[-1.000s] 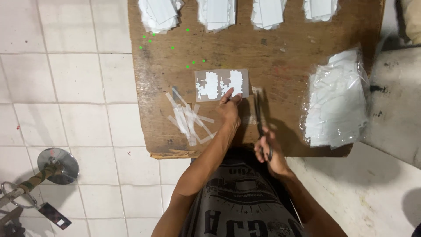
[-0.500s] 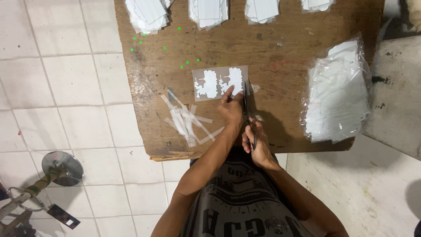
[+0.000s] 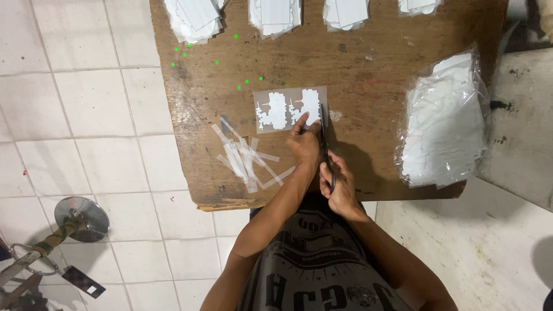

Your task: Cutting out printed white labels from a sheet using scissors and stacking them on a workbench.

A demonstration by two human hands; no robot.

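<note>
On the brown wooden board lies a clear sheet with white shapes. My left hand presses on the sheet's lower right part. My right hand grips a pair of scissors; the blades run along the sheet's right edge. Several cut clear strips lie scattered just left of my left hand.
Stacks of white sheets line the board's far edge. A plastic bag of white pieces lies at the right. Small green dots speckle the wood. White floor tiles lie to the left, with a round metal disc.
My right hand with the scissors has moved left and forward to the sheet's right edge. My left hand stays on the sheet.
</note>
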